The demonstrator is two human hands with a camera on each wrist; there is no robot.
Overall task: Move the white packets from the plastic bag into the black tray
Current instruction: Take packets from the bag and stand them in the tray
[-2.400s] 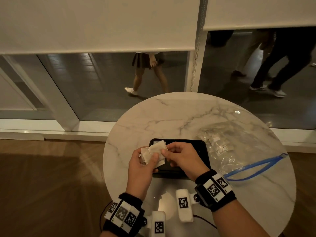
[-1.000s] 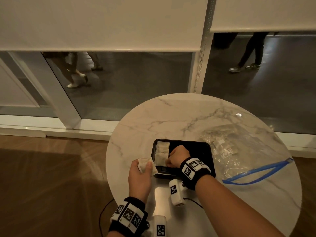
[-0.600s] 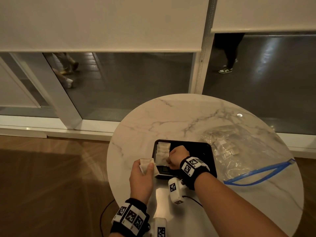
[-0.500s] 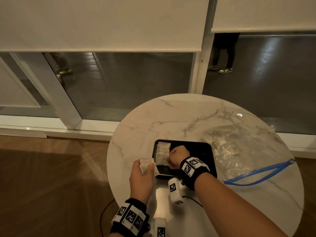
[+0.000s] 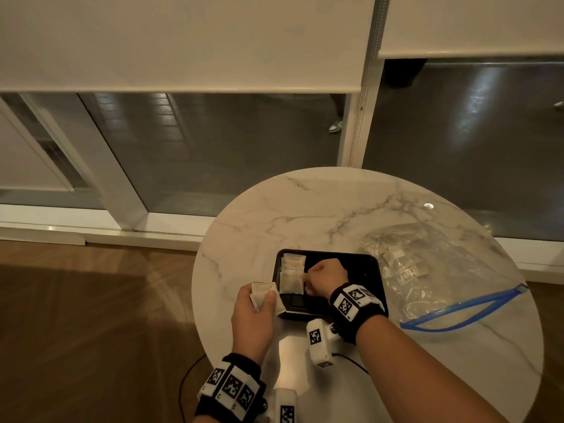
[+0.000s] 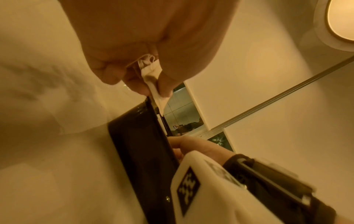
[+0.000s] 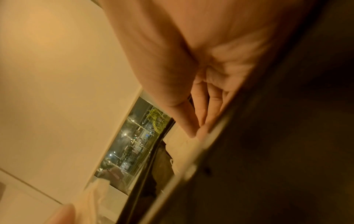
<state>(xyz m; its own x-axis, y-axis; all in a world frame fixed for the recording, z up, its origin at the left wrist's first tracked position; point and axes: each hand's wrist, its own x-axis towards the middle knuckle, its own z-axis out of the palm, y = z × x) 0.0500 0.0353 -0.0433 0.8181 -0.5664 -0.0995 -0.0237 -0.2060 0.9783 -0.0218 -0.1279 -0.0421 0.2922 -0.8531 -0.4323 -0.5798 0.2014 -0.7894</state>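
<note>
Head view: left hand pinches small white paper packets beside glossy black rectangular tray; right hand, fingers curled, pinches a packet inside it.

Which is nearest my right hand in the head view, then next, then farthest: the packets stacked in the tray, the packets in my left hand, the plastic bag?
From the right hand:
1. Stacked packets, touching its fingertips, in the black tray.
2. Held packets, left, gripped by the left hand.
3. Plastic bag, right.

The room is dim and yellowish. A bright patch shines on the table near its front edge. Both wrist pictures look orange and blurry, and a round lamp glows in one corner.
</note>
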